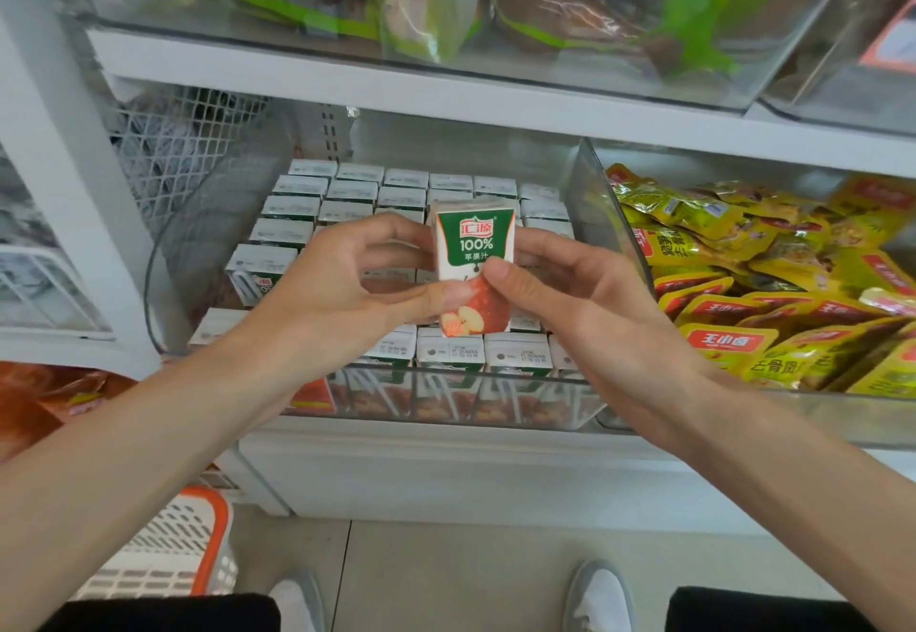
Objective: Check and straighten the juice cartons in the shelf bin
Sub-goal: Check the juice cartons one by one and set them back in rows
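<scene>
Both forearms (148, 433) stretched forward, bare. Left grip (337, 279) and right grip (570, 294) face each other, thumbs and fingers pinching one carton (473, 239) upright between them.

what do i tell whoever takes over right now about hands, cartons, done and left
Hands: left hand and right hand both pinch one apple juice carton, upright, label toward the camera, above the clear bin.
The other cartons stand in rows in the bin; a gap shows near its left side.
Done: one carton out for checking.
Left: put it back, straighten the rest.
</scene>
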### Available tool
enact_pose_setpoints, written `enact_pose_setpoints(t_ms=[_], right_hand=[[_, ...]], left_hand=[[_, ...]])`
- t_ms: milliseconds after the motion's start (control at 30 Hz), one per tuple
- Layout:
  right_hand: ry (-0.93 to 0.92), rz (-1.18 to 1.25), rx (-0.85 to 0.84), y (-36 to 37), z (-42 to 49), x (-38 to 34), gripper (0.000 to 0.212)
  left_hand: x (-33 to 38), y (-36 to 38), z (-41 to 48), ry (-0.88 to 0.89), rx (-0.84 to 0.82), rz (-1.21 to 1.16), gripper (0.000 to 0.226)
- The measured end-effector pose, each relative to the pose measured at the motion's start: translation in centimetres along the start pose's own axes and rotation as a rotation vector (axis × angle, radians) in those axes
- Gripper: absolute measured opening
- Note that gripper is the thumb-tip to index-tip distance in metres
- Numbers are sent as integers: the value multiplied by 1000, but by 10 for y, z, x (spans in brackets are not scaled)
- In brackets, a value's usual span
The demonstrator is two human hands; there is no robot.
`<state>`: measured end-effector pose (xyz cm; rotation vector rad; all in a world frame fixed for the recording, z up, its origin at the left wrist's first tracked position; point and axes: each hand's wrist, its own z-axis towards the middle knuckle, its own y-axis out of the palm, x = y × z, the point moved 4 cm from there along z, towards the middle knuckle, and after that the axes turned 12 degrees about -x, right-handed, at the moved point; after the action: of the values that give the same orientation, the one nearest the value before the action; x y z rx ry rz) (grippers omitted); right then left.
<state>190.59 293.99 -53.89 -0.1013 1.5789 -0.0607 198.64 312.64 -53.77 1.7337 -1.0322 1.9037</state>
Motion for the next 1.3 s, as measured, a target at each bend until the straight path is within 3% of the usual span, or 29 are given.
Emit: enact_pose_setpoints(t_ms=[200, 400, 600, 800, 967, 1133, 1300], right_hand=[[-9, 166, 71, -3, 0, 4, 42], [23, 211, -5, 3, 0, 2, 22], [35, 74, -40, 9, -1, 1, 42], [21, -6, -19, 5, 1, 1, 41], [-43, 107, 30, -2, 2, 1, 47], [-50, 170, -78, 4, 1, 1, 39], [-75, 146, -83, 3, 2, 1, 40]], left_hand=[[-4, -4, 0, 56, -31, -108, 30], [-4, -5, 3, 83, -24, -83, 48], [1, 11, 1, 102, -158, -42, 31], [-1, 6, 3, 98, -103, -90, 39], [-6, -3, 3, 88, -51, -107, 35], [-6, -8, 2, 78, 18, -27, 38], [1, -1, 1, 80, -36, 41, 36]])
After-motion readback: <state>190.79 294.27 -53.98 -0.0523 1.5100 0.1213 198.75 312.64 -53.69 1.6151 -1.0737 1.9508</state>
